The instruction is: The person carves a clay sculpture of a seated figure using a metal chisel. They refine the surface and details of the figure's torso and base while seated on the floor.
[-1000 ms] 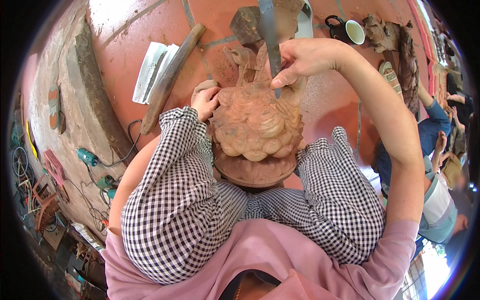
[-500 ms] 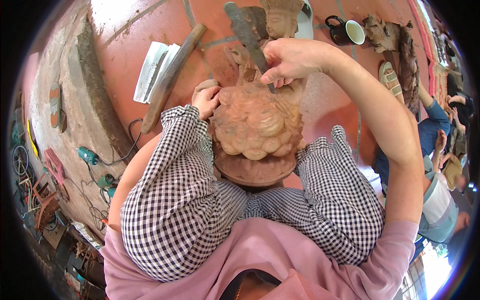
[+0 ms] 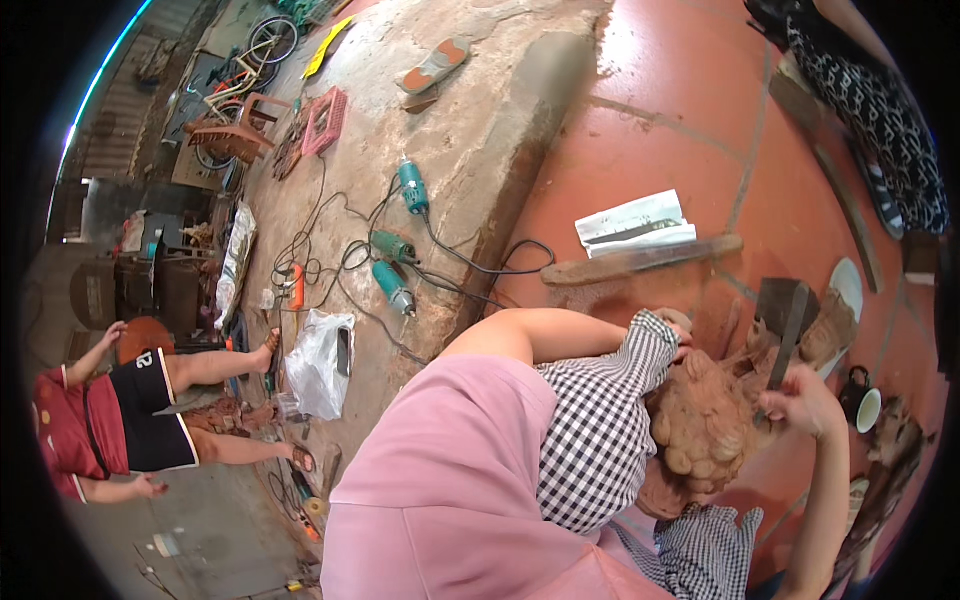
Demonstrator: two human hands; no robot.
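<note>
A carved wooden statue with rounded, petal-like lumps lies between my checked trouser legs. My right hand is closed round a long, flat, dark metal tool that looks like a file, held over the statue's right side. Its lower end is mostly hidden by my fingers. At the statue's far-left side, my left hand rests with curled fingers against the wood, partly covered by my trouser cuff.
A wooden stick and a blade on white paper lie ahead on red tiles. A black mug stands right. Corded green power tools lie on the left ledge. One person is far left; another's patterned trousers are far right.
My view has swung to the left, so the statue and hands now sit at the right of the picture. The right hand still holds the tool; the left stays by the statue.
</note>
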